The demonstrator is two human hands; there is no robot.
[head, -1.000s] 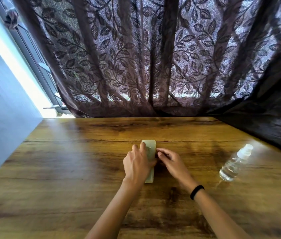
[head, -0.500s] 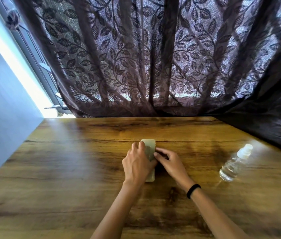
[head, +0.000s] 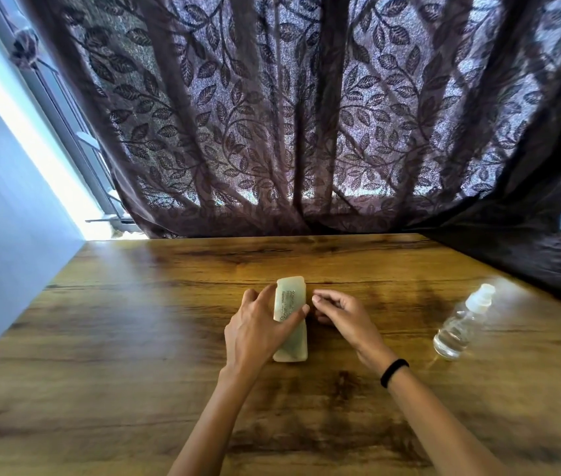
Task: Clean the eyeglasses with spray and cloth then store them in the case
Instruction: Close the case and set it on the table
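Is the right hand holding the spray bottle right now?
No, the spray bottle sits untouched on the table, apart from the right hand, which is beside the case.

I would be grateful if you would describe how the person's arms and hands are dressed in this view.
Both forearms are bare, with no sleeves in view. The left hand and the right hand wear no gloves. A thin black band circles the right wrist; the left wrist carries nothing.
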